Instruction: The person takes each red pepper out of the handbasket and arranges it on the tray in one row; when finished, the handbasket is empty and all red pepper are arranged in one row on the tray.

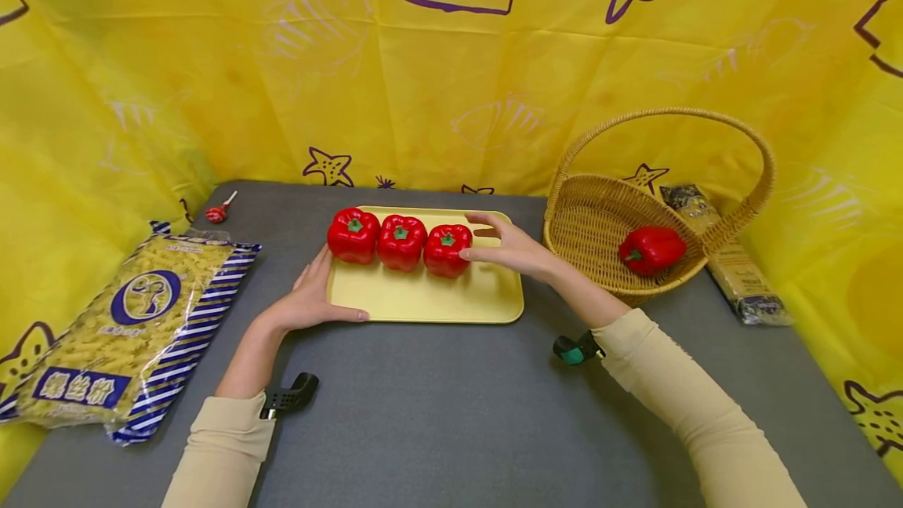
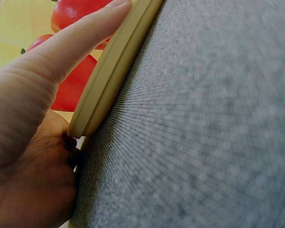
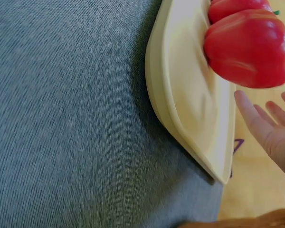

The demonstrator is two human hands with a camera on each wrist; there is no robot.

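Note:
Three red bell peppers with green stems stand in a row on a pale yellow tray (image 1: 423, 304): the left one (image 1: 353, 237), the middle one (image 1: 401, 245) and the right one (image 1: 447, 252). My left hand (image 1: 308, 300) holds the tray's near left corner, its thumb along the front rim (image 2: 102, 95) and its fingers at the left side. Beside the right pepper, my right hand (image 1: 518, 248) reaches over the tray with fingers spread. In the right wrist view, that hand (image 3: 275, 128) has nothing between its fingers, a fingertip close to the pepper (image 3: 249, 50).
A wicker basket (image 1: 585, 214) with a tall handle stands at the right, another red bell pepper (image 1: 652, 250) in it. Behind it lies a slim package (image 1: 748, 281). At the left are a large pasta bag (image 1: 141, 320) and a red lollipop (image 1: 217, 214). Yellow cloth (image 1: 451, 100) hangs behind the grey table.

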